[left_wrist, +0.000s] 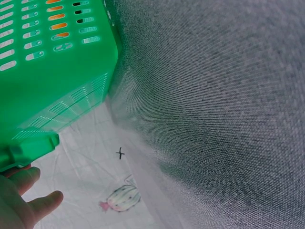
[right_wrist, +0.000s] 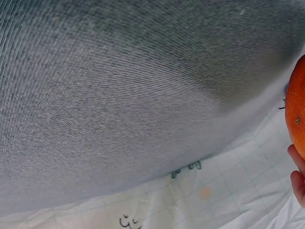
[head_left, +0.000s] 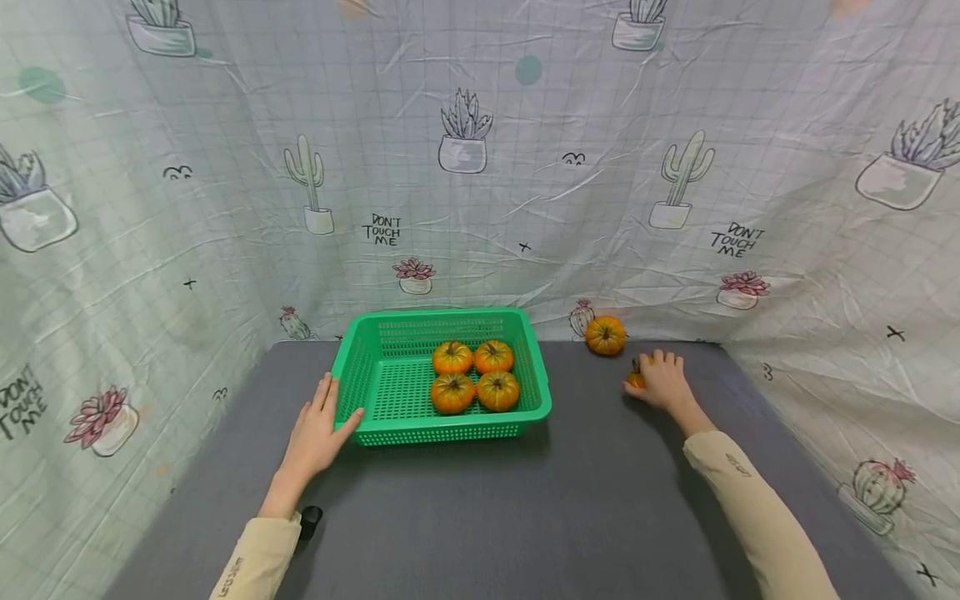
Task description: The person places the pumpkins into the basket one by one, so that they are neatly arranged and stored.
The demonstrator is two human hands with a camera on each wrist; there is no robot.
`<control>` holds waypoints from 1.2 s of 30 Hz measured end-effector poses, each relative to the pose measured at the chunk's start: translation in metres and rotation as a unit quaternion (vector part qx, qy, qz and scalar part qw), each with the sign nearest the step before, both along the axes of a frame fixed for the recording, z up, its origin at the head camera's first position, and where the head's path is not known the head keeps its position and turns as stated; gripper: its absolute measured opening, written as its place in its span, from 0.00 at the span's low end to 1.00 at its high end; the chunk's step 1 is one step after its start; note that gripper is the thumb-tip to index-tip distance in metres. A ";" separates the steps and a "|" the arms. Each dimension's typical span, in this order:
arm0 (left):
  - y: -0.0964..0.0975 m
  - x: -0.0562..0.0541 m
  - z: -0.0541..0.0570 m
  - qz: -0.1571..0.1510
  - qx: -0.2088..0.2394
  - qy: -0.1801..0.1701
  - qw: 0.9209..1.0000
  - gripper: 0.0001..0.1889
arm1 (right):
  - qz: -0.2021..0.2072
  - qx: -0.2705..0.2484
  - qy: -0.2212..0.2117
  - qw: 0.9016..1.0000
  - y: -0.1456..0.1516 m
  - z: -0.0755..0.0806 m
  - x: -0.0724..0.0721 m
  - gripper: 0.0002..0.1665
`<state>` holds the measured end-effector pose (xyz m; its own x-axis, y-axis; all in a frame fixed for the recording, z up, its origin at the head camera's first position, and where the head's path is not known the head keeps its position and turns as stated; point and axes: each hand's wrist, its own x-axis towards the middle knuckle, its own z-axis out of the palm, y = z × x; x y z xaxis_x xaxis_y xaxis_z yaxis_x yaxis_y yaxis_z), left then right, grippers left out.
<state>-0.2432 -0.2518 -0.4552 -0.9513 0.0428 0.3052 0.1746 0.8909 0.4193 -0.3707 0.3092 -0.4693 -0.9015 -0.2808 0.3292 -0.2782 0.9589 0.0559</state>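
A green plastic basket (head_left: 441,434) holds several small orange pumpkins (head_left: 453,393), grouped toward its right side. My left hand (head_left: 313,433) rests at the basket's left rim with its fingers straight and the thumb spread over the corner. In the left wrist view, fingers (left_wrist: 45,204) show beside the rim. Over on the right, my right hand (head_left: 663,382) grips another small pumpkin (right_wrist: 296,107), mostly covered by the hand in the head view. Just behind and left of that hand, one more pumpkin (head_left: 605,335) sits near the table's back edge.
The dark grey table (head_left: 480,517) ends at a hanging cloth (head_left: 525,200) printed with cacti, which encloses the back and both sides. A small black object (head_left: 311,518) shows beside the left sleeve cuff.
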 end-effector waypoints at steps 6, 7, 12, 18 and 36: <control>-0.001 0.000 0.000 -0.001 -0.001 -0.002 1.000 0.43 | 0.019 -0.010 0.009 1.000 -0.006 0.003 0.002 0.34; -0.001 0.000 0.000 -0.001 0.000 -0.004 1.000 0.43 | 0.021 -0.009 0.009 1.000 -0.007 0.004 0.002 0.33; -0.001 -0.001 0.000 -0.002 -0.001 -0.008 1.000 0.43 | 0.035 -0.003 0.014 0.999 -0.013 0.009 0.004 0.34; 0.000 -0.001 0.002 -0.002 -0.002 -0.010 1.000 0.43 | 0.055 0.005 0.024 0.998 -0.021 0.015 0.009 0.36; -0.001 -0.001 0.000 -0.002 -0.002 -0.010 1.000 0.42 | 0.156 -0.006 0.099 0.983 -0.065 0.041 0.015 0.37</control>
